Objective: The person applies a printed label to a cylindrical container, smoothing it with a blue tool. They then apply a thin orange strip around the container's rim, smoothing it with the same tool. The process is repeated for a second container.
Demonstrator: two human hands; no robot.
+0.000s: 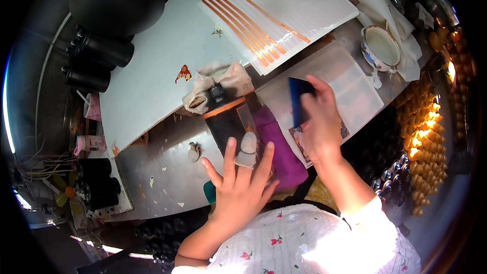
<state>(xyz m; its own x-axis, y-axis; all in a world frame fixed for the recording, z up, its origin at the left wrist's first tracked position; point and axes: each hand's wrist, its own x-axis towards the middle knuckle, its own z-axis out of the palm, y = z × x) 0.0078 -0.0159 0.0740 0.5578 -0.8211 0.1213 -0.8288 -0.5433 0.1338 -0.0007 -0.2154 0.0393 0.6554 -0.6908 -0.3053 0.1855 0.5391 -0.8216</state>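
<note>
My left hand (237,185) lies with fingers spread over a black cylinder (219,128) that has a copper-coloured band (227,107) near its far end. A pale cover with a dark ring sits on one finger (247,144). A white cloth (223,77) is bunched at the cylinder's far end, beside a black neck. In my right hand (323,122), blurred by motion, is a flat dark blue piece (298,100), raised to the right of the cylinder; its exact kind is unclear. A folded purple cloth (284,152) lies between the cylinder and my right forearm.
Copper-coloured strips (243,30) lie on a white sheet at the back. A flat translucent folder (350,81) and a patterned enamel bowl (380,48) are at right. Black cylinders (101,48) stand at left. Stacked gold pieces (428,152) fill the far right.
</note>
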